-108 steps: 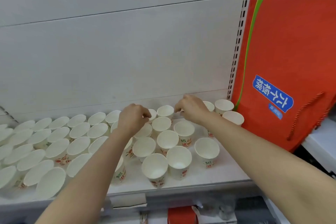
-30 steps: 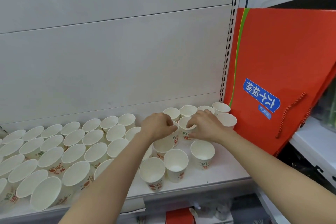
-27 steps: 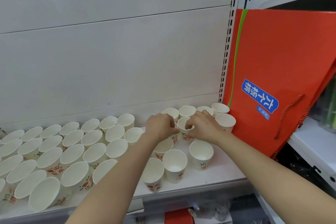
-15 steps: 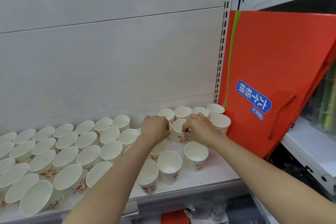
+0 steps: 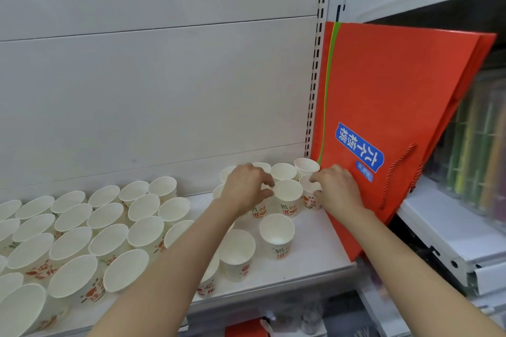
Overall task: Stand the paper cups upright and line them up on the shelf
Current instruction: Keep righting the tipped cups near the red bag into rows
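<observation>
White paper cups (image 5: 109, 227) stand all over the white shelf (image 5: 315, 249). Each cup has red and green print low on its side. They all stand with the open end up.

A big bunch of cups fills the left part of the shelf, in rows that go from the front edge to the grey back wall (image 5: 164, 90). A smaller bunch stands at the right, near a big orange paper bag (image 5: 397, 117). The bag leans at the right end of the shelf. It has a blue label (image 5: 359, 147) with white writing and a twisted orange cord handle (image 5: 397, 172).

The left hand (image 5: 246, 189) reaches into the right bunch. Its fingers and thumb curl in a grip at the left side of one cup (image 5: 287, 197); I cannot tell if they truly hold it. The right hand (image 5: 339, 191) is just beside the bag. Its fingers curl around the cup at the end (image 5: 309, 194), which stands next to the first one and very near the bag. Behind these two, a short row of cups (image 5: 283, 171) lines up along the back wall.

Two more cups stand apart, nearer the front: one (image 5: 276, 235) right of the left arm, and one (image 5: 236, 254) partly behind that arm.

To the right is another white shelf (image 5: 451, 227) with blurry coloured things in clear wrap (image 5: 479, 145).
</observation>
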Available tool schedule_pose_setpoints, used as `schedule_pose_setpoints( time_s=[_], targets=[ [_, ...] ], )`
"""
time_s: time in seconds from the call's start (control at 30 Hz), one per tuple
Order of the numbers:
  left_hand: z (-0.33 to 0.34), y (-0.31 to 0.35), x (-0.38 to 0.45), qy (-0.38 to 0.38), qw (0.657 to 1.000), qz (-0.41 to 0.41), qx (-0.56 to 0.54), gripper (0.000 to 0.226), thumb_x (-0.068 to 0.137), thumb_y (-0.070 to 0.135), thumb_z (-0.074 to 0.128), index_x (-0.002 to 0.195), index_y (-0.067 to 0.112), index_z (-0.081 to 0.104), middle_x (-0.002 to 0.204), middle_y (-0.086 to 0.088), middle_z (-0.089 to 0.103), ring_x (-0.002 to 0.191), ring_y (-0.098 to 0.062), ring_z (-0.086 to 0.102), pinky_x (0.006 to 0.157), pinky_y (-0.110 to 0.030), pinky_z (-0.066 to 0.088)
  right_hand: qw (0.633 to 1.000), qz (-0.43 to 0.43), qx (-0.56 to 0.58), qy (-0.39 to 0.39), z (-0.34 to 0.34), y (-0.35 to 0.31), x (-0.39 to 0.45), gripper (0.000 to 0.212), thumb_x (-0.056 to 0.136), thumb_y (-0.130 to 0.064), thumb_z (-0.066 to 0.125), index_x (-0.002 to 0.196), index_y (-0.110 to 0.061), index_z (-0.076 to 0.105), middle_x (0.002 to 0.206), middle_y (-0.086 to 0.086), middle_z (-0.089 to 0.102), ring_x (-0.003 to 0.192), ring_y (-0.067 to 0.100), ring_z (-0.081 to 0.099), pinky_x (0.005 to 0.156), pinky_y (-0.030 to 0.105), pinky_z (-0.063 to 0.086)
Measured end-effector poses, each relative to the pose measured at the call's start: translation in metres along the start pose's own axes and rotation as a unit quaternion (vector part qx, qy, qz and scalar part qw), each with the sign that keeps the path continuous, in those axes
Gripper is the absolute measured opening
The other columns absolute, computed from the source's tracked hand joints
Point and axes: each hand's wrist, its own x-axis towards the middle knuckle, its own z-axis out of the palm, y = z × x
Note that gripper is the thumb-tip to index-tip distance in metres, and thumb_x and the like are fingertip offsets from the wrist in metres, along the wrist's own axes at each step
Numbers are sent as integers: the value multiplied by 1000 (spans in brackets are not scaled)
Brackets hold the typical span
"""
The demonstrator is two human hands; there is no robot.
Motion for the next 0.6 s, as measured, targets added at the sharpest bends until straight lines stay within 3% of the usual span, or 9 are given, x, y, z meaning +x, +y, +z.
schedule_pose_setpoints(
  time_s=[0.17, 0.37, 0.5, 0.6],
  targets=[
    [23, 17, 18, -62, 996, 46, 47, 29, 80, 50, 69, 105, 34, 72, 103, 2, 69, 102, -21, 53, 87, -35, 40, 998, 4, -50, -40, 0, -1, -1, 32, 85, -8, 53, 103, -29, 69, 103, 5, 62, 99, 24, 49, 86, 29, 33],
    [30, 7, 23, -45, 994, 64, 76, 31, 83, 53, 65, 103, 31, 73, 102, 4, 70, 102, -20, 54, 87, -33, 35, 996, -18, -57, -60, 4, 2, 1, 23, 85, -12, 54, 94, -28, 69, 97, 3, 62, 95, 22, 52, 83, 29, 32],
    [16, -10, 36, 18, 1000, 12, 3, 32, 90, 53, 57, 109, 32, 71, 110, 7, 70, 104, -19, 56, 85, -32, 40, 997, -23, 67, 8, -5, 4, 10, 16, 87, -34, 61, 96, -26, 73, 93, 2, 67, 95, 23, 56, 84, 36, 41],
    [13, -33, 49, -32, 996, -48, 67, 34, 96, 42, 51, 126, 32, 62, 123, 2, 67, 117, -22, 53, 94, -33, 39, 997, 20, 74, 13, -6, 4, 39, 15, 89, -28, 59, 94, -23, 72, 93, 9, 64, 92, 29, 57, 78, 39, 47]
  ],
)
